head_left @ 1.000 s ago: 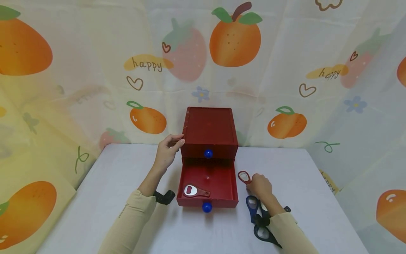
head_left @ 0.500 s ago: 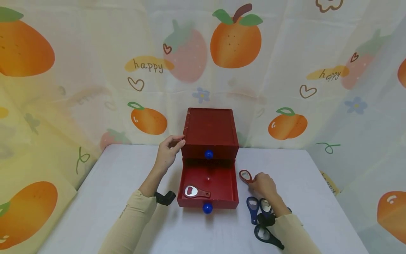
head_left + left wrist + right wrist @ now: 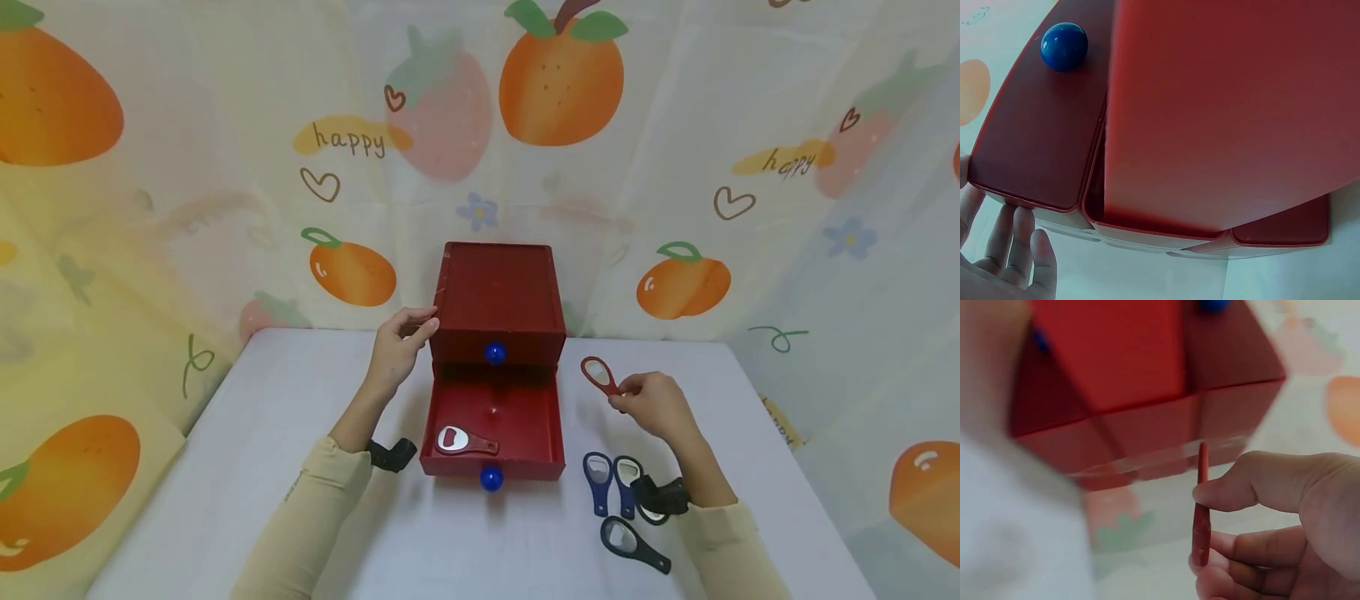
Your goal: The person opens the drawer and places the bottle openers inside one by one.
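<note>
My right hand (image 3: 660, 404) pinches a red bottle opener (image 3: 598, 375) by its handle, raised right of the drawer box. In the right wrist view the opener (image 3: 1201, 512) appears edge-on between thumb and fingers. My left hand (image 3: 393, 354) rests its fingertips against the left side of the red drawer box (image 3: 495, 287); in the left wrist view its fingers (image 3: 1022, 240) are extended along that side. A lower drawer (image 3: 525, 414) is pulled out. Inside it, near the front left, lies another red bottle opener (image 3: 465, 440).
Right of the drawer lie two blue bottle openers (image 3: 597, 483), a black one (image 3: 633, 546) and another partly hidden under the black wrist camera (image 3: 662, 497). Blue knobs (image 3: 491, 479) stick out from the drawer fronts. A fruit-print cloth (image 3: 480, 200) hangs behind the white table (image 3: 285, 392).
My right hand has lifted the red bottle opener up and away from the table, a little rightward. The left hand keeps its place on the box. The head view has tilted slightly.
</note>
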### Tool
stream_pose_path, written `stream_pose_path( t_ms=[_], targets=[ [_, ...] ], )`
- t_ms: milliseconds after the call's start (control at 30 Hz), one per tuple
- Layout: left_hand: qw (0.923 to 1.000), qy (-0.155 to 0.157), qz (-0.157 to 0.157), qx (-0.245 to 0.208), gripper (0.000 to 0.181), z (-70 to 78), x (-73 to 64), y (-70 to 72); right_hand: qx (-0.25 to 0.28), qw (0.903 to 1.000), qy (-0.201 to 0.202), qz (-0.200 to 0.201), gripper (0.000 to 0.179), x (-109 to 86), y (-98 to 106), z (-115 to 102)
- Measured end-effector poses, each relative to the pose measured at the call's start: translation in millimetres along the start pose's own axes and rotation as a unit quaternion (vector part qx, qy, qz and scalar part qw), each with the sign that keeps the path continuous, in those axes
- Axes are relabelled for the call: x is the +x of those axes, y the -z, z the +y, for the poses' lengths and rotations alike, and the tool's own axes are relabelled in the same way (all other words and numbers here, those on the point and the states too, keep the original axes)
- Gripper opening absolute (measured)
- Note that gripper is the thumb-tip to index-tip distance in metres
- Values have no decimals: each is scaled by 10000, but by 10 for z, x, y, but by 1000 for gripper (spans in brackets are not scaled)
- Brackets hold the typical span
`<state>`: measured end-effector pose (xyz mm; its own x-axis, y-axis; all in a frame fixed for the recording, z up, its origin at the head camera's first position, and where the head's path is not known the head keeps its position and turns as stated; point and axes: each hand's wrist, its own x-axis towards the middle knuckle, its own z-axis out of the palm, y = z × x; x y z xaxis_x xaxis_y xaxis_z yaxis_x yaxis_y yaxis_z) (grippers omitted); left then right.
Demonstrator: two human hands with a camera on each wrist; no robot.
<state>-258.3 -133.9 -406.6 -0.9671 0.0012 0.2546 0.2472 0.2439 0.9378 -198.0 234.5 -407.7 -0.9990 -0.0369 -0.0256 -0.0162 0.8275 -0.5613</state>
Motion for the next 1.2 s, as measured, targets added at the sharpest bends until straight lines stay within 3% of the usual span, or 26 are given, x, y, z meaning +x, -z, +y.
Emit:
stream_pose_path(
  t_ms=[267,567,867,1033,1200],
  targets=[
    [9999,106,-49,-4,35,17,6,7,258,9991,300,181,22,-196,301,-269],
    [9998,153,-57,59,35,18,13,4,340,9947,936,241,12,-302,411,-523],
    [10000,19,-25,-40,35,-27,-14,1,462,9900,1329,-78,12,-268,335,-779],
    [10000,5,-5,-52,35,-17,-8,3,377,9857,1614,-313,8,-201,196,-900],
    [10000,-23,17,-86,34,0,2,6,354,9840,1640,-606,9,-155,30,-1022]
  ],
)
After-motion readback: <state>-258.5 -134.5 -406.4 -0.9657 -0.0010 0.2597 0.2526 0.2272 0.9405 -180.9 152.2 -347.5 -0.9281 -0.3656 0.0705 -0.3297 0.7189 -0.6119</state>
